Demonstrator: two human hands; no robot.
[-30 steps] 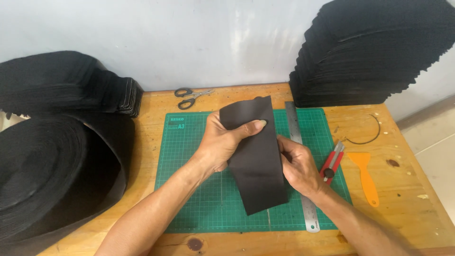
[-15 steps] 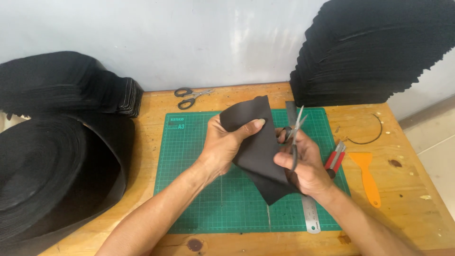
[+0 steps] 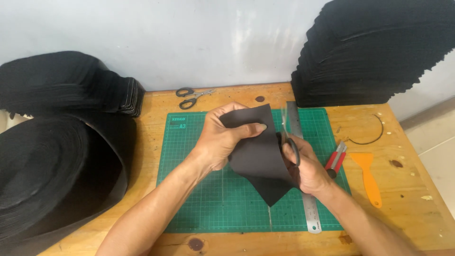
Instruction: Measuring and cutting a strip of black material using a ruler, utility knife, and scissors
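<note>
My left hand (image 3: pixel 222 137) grips the upper part of a black sheet piece (image 3: pixel 260 161), thumb across its front, holding it tilted above the green cutting mat (image 3: pixel 213 199). My right hand (image 3: pixel 308 166) holds a pair of black-handled scissors (image 3: pixel 289 137), fingers through the loops, blades pointing up along the sheet's right edge. The sheet's lower corner hangs down toward the mat.
A steel ruler (image 3: pixel 310 213) lies along the mat's right side. A red utility knife (image 3: pixel 335 159), an orange scraper (image 3: pixel 368 178) and a thin wire arc (image 3: pixel 374 135) lie to the right. A second pair of scissors (image 3: pixel 189 96) lies behind the mat. Black sheet stack (image 3: pixel 374 52) back right, black roll (image 3: pixel 52 175) left.
My right hand went from holding the sheet's edge to holding the scissors, now raised at the sheet's right edge. The sheet has been turned and tilted in my left hand.
</note>
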